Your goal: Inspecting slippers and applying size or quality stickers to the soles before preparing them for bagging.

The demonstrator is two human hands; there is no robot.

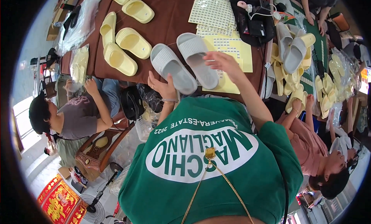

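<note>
A pair of grey slippers lies side by side on the brown-covered table in front of me: the left slipper (174,67) and the right slipper (198,57), toes pointing away. My left hand (164,86) is at the near left side of the left slipper, thumb and fingers apart; whether it touches the slipper I cannot tell. Over the right slipper's outer edge hovers my right hand (224,64), fingers stretched out and nothing visible in them. Yellow sticker sheets (232,75) lie under and beside the right slipper.
Several pale yellow slippers (133,43) lie at the far left of the grey pair. White sticker sheets (210,11) and a black bag (253,23) sit at the back. Piled grey and yellow slippers (295,54) stand at right. Co-workers handle slippers on both sides.
</note>
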